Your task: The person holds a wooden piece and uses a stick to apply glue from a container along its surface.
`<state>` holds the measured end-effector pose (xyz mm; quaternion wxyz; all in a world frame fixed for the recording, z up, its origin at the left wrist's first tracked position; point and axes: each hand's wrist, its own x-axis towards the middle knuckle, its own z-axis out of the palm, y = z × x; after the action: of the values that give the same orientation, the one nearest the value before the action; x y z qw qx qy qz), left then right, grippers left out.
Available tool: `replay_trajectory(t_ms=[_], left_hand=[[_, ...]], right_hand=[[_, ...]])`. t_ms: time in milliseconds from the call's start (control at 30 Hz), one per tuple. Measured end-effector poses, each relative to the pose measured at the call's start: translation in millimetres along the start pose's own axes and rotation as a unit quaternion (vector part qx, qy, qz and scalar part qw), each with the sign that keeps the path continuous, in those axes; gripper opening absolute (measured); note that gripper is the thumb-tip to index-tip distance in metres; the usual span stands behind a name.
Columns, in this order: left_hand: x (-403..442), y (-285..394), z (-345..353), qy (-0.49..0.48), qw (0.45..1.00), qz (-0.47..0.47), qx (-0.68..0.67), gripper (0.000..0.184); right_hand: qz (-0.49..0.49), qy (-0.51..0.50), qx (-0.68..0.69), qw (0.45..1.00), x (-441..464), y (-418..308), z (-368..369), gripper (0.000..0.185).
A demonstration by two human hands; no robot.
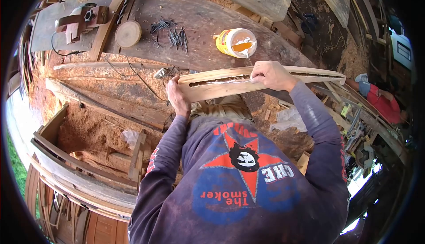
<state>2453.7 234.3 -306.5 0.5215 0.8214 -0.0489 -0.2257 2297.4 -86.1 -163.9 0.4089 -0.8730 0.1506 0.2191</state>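
Observation:
A long, pale wooden piece [212, 91] with a dark slot along its length lies across the front of the body. My left hand [178, 97] grips its left end, thumb on top. My right hand [272, 75] is over the slot right of the middle, its fingers pinched together at the edge; what they hold, if anything, is hidden. White paste shows along part of the slot. Just beyond the piece, an open tub [236, 43] with a yellow label stands on the dark plank [195, 7], orange and white inside.
On the plank are nails [178, 38], a round wooden disc [128, 34], a drill bit [128, 0] and a power tool [82, 21]. Sawdust and wooden frames lie at the left. Another person in a red shirt [383, 104] is at the far right.

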Motion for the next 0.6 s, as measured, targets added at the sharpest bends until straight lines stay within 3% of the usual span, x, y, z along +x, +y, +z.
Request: replay_trajectory(t_ms=[133, 233, 467, 600], left_hand=[[-1, 8, 0, 0.009, 1.0, -0.014, 0.004, 0.061], [-2, 8, -1, -0.004, 1.0, -0.011, 0.005, 0.063], [0, 5, -2, -0.021, 0.999, 0.006, 0.027, 0.061], [-1, 6, -2, -0.018, 1.0, 0.005, 0.026, 0.06]], right_hand=[[0.037, -0.018, -0.079, 0.996, -23, 22, -23, 0.016], [0.107, -0.036, -0.089, 0.99, -53, 34, -51, 0.017], [0.154, -0.002, -0.063, 0.986, -72, 44, -62, 0.014], [0.018, 0.016, 0.014, 1.0, -35, 35, -16, 0.014]])
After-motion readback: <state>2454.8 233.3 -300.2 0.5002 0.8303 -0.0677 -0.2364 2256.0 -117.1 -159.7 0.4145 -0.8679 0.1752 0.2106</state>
